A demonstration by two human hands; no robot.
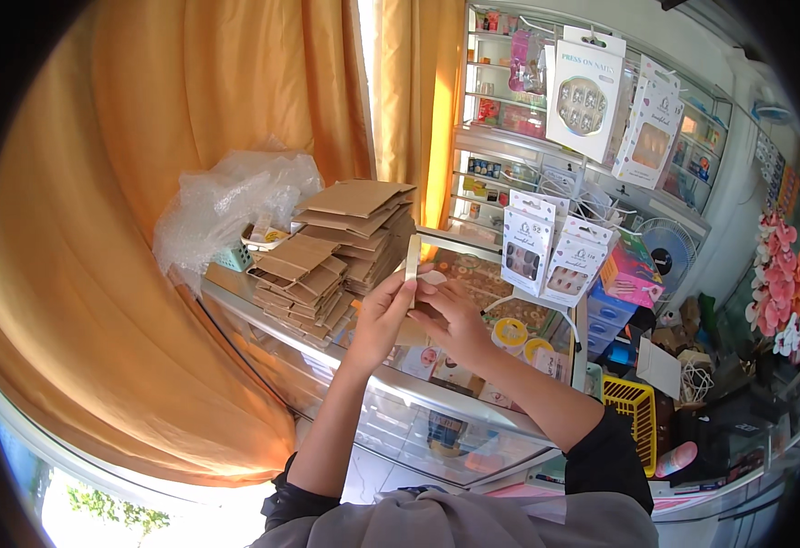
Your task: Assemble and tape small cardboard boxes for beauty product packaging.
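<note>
We see the left hand (pixel 379 318) with its grip clamped on a thin, flat, cream strip (pixel 413 258) above the silver-edged glass bench (pixel 427 398). The right hand (pixel 459 321) is just beside; we can't tell its grip.

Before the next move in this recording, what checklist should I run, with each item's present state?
1. Left hand has a grip on the narrow pale strip: ok, fingers and thumb close on it.
2. Right hand grips the strip too: cannot tell, fingers overlap.
3. Folded brown paper piles squared up: not ok, edges jut unevenly.
4. Bubble wrap apart from both hands: ok.
5. Large white nail-set box hanging clear of both hands: ok.
</note>
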